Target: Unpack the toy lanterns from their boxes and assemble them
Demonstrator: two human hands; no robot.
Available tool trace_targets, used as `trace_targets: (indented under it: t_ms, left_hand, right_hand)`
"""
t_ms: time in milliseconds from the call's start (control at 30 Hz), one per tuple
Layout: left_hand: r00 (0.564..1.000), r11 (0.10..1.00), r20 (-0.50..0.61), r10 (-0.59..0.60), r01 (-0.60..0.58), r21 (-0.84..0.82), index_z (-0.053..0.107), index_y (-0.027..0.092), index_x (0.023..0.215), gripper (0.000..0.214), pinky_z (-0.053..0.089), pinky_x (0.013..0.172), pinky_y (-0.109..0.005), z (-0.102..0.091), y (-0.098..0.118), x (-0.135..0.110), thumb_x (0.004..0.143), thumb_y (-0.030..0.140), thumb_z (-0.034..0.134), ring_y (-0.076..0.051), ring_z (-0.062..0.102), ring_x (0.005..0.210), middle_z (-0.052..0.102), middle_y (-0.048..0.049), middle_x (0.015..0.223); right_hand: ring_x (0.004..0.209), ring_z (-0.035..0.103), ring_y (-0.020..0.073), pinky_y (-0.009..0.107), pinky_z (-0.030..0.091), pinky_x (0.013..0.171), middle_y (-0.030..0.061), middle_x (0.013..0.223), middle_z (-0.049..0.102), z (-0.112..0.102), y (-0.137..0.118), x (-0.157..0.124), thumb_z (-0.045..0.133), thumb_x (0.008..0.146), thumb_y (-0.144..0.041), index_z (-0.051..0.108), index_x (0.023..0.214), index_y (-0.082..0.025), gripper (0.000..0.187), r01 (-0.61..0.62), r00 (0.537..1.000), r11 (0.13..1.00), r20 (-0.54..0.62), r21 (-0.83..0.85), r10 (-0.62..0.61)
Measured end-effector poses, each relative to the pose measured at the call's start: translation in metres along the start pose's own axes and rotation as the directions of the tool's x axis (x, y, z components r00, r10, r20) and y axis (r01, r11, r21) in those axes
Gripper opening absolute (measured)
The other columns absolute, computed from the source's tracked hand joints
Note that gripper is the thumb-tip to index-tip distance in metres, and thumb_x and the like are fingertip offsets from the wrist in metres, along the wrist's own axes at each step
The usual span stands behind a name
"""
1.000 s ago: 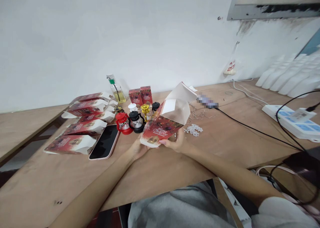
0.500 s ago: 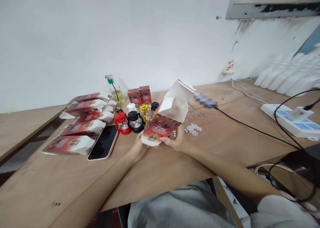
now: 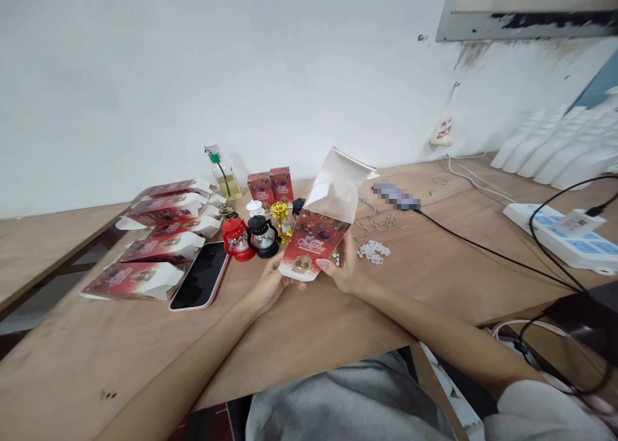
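A red printed gift box point(image 3: 315, 240) with its white-lined top flap standing up is held over the table between both hands. My left hand point(image 3: 273, 282) grips its lower left end, with the fingers partly hidden beneath it. On the right side my right hand point(image 3: 342, 270) is closed round the box, thumb on the printed face. Small lanterns stand just behind: a red lantern point(image 3: 237, 240), a black lantern point(image 3: 263, 236) and a gold lantern point(image 3: 280, 220), with a white one and another black one partly hidden.
Several open red boxes point(image 3: 132, 280) lie at left beside a phone point(image 3: 200, 277). Two closed boxes point(image 3: 280, 183) and an oil bottle point(image 3: 226, 180) stand near the wall. White plastic pieces point(image 3: 374, 252), wire hooks point(image 3: 381, 222) and a power strip point(image 3: 570, 238) are at right.
The box in my hands has tipped a little more upright and turned, so its printed face shows more toward me. My hands have shifted slightly to the right with it.
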State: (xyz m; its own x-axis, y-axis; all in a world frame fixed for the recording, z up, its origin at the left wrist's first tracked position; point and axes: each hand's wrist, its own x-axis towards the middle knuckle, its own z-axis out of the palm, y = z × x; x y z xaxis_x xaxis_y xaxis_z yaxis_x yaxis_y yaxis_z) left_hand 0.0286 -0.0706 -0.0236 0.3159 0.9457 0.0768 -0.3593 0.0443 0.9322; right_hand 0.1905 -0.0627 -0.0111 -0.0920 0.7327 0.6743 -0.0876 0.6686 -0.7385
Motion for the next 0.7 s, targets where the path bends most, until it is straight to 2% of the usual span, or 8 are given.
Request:
trace_targets:
  t_ms: [133, 300, 400, 567, 700]
  left_hand:
    - [0.999, 0.995, 0.012, 0.043, -0.044, 0.090, 0.061, 0.013, 0.065, 0.036, 0.044, 0.044, -0.021, 0.003, 0.001, -0.001, 0.062, 0.045, 0.076, -0.011, 0.054, 0.043, 0.061, -0.0019, 0.052]
    - [0.994, 0.961, 0.002, 0.111, -0.107, 0.253, 0.059, 0.014, 0.059, 0.024, 0.043, 0.046, -0.020, 0.006, 0.003, -0.003, 0.061, 0.030, 0.077, -0.011, 0.051, 0.042, 0.054, 0.0028, 0.043]
    - [0.991, 0.957, -0.024, 0.132, -0.121, 0.265, 0.059, 0.015, 0.059, 0.023, 0.042, 0.046, -0.021, 0.008, 0.005, -0.004, 0.059, 0.029, 0.077, -0.011, 0.051, 0.043, 0.055, 0.0034, 0.045]
    - [0.995, 0.962, -0.017, 0.096, -0.089, 0.258, 0.058, 0.016, 0.059, 0.024, 0.043, 0.048, -0.022, 0.010, 0.006, -0.007, 0.058, 0.028, 0.078, -0.012, 0.052, 0.045, 0.058, 0.0020, 0.049]
    - [0.996, 0.976, 0.003, 0.093, -0.092, 0.198, 0.063, 0.018, 0.074, 0.026, 0.045, 0.050, -0.023, 0.011, 0.005, -0.007, 0.056, 0.028, 0.080, -0.016, 0.058, 0.055, 0.059, 0.0025, 0.053]
  right_hand:
    - [0.099, 0.056, 0.0219, 0.037, 0.048, 0.081, 0.0084, 0.105, 0.056, 0.000, -0.004, 0.001, 0.059, 0.076, -0.058, 0.033, 0.110, -0.024, 0.055, -0.015, 1.000, 0.997, 0.027, 0.076, 0.013]
    - [0.094, 0.059, 0.0206, 0.037, 0.051, 0.079, 0.0068, 0.101, 0.058, 0.002, -0.008, 0.002, 0.060, 0.077, -0.055, 0.031, 0.107, -0.025, 0.051, -0.034, 0.997, 0.984, 0.073, 0.175, 0.022]
    - [0.095, 0.060, 0.0211, 0.038, 0.051, 0.080, 0.0069, 0.101, 0.058, 0.003, -0.007, 0.002, 0.058, 0.077, -0.058, 0.031, 0.107, -0.025, 0.053, -0.031, 0.998, 0.985, 0.062, 0.168, 0.021]
    - [0.097, 0.059, 0.0219, 0.039, 0.050, 0.081, 0.0072, 0.103, 0.059, 0.002, -0.004, 0.002, 0.058, 0.076, -0.060, 0.033, 0.107, -0.025, 0.053, -0.029, 0.999, 0.990, 0.030, 0.135, 0.025]
    - [0.100, 0.059, 0.0222, 0.038, 0.050, 0.082, 0.0064, 0.101, 0.061, 0.000, -0.005, 0.005, 0.057, 0.076, -0.060, 0.035, 0.106, -0.025, 0.051, -0.025, 1.000, 0.985, -0.007, 0.172, 0.027]
